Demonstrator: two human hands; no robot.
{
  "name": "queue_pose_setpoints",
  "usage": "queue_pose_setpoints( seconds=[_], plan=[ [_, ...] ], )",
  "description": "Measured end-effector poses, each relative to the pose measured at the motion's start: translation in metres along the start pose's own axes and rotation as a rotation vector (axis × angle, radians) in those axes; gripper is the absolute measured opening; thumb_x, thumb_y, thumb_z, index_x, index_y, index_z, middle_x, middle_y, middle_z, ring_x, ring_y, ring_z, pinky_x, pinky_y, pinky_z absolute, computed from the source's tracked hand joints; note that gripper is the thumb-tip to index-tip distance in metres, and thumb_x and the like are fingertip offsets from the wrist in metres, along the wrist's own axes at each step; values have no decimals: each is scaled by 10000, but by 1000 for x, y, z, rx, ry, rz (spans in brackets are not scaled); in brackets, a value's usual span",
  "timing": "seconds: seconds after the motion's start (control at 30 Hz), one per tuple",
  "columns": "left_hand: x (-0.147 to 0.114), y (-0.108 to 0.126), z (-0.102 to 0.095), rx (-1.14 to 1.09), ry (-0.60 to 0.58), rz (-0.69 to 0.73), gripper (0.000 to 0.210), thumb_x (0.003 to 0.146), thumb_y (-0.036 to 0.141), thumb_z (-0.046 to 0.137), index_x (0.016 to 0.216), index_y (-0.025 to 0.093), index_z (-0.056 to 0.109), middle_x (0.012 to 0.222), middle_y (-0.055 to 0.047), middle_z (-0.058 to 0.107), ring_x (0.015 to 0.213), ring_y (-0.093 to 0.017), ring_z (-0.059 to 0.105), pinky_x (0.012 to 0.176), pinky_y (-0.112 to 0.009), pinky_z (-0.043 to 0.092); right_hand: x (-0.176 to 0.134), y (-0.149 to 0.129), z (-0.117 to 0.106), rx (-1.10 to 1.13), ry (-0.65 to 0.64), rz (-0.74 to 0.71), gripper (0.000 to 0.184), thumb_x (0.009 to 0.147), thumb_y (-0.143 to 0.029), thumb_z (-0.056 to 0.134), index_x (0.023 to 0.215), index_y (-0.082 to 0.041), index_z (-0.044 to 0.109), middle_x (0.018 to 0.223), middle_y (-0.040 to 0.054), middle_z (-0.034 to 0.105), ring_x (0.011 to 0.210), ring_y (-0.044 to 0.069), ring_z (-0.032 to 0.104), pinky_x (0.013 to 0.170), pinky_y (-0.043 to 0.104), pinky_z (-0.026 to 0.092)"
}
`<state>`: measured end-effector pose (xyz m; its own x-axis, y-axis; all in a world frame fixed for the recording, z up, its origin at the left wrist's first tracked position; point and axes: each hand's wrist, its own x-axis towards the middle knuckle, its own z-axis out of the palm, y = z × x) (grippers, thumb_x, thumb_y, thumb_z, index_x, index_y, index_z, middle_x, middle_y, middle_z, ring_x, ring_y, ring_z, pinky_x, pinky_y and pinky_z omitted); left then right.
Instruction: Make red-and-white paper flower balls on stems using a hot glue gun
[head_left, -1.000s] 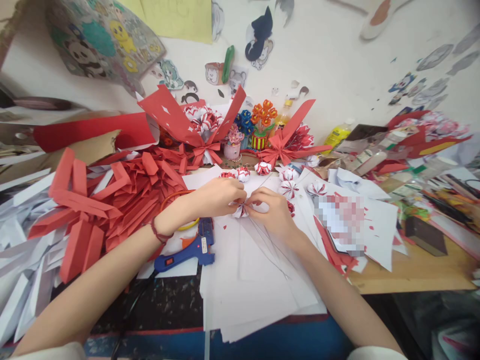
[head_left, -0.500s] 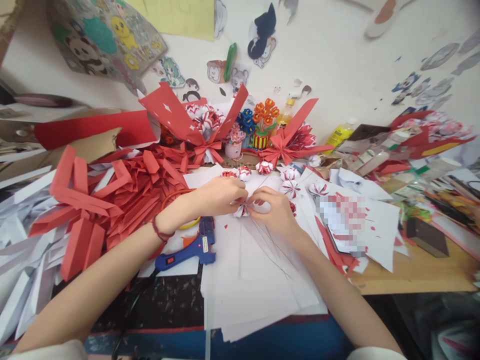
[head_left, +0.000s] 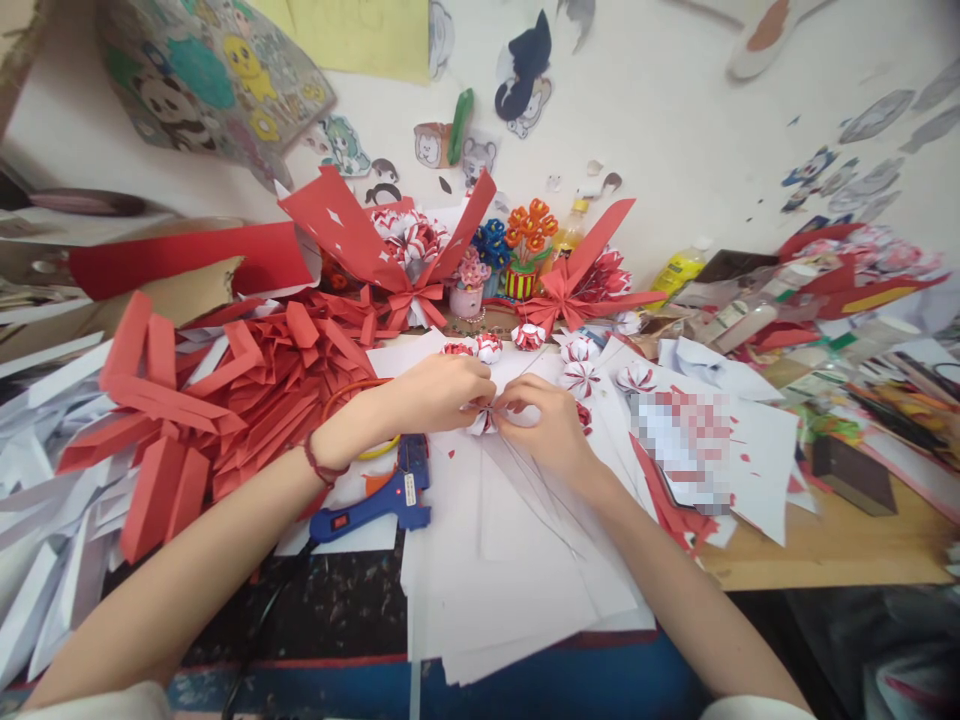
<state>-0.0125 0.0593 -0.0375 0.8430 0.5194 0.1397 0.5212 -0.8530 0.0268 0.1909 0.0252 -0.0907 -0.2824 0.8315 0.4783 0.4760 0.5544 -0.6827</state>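
Between my two hands, above the white paper sheets (head_left: 510,570), is a small red-and-white paper flower (head_left: 482,421). My left hand (head_left: 456,391) pinches it from the left, with the fingers curled over its top. From the right, my right hand (head_left: 546,418) closes thumb and fingers at the flower's edge. The fingertips hide part of the flower. Thin wires (head_left: 551,515) run down over the sheets below my right hand. A blue glue gun (head_left: 375,508) lies on its side left of the sheets, under my left forearm.
Folded red paper strips (head_left: 247,390) and white strips (head_left: 45,500) pile up at the left. Finished paper flowers (head_left: 580,378) lie beyond my hands. Red-wrapped bouquets (head_left: 409,250) stand at the wall. A phone with a blurred screen (head_left: 682,450) lies at the right.
Almost nothing differs. Both hands stay at the flower, with only a very slight shift of the right hand's fingers.
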Motion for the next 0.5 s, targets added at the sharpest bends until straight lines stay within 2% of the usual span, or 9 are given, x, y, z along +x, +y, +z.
queue_pose_setpoints(
  seconds=[0.5],
  plan=[
    [-1, -2, 2, -19, 37, 22, 159, 861, 94, 588, 883, 170, 726, 835, -43, 661, 794, -172, 611, 698, -274, 419, 2, -1, -3, 45, -43, -32, 143, 764, -72, 718, 823, -201, 701, 990, 49, 731, 940, 206, 706, 848, 322, 528]
  ],
)
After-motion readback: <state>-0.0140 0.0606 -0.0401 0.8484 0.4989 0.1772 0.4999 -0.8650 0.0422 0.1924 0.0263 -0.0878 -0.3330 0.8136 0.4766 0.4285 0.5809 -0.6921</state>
